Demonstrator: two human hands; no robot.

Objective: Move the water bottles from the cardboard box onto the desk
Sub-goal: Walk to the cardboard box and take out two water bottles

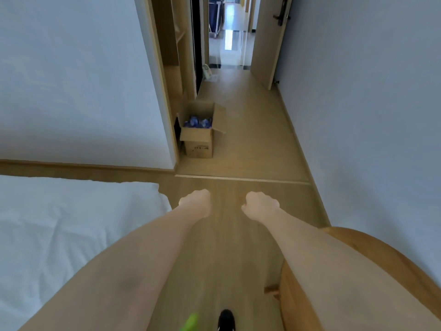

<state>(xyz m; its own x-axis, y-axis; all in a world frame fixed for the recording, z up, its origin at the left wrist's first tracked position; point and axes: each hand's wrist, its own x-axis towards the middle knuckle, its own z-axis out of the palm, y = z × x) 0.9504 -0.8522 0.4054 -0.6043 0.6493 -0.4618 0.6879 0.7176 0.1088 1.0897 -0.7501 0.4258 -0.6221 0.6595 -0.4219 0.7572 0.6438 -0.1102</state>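
An open cardboard box [199, 142] stands on the wooden floor against the left wall of the hallway, a few steps ahead. Water bottles [198, 122] with blue labels lie inside it. My left hand [196, 203] and my right hand [260, 205] are stretched out in front of me above the floor, both curled into fists and holding nothing. They are well short of the box. A curved wooden desk edge [372, 244] shows at the lower right, under my right forearm.
A bed with white sheets [59, 223] fills the lower left. The hallway runs between a white wall on the left and a grey-blue wall on the right to an open door [269, 39]. A cart [216, 17] stands in the corridor beyond.
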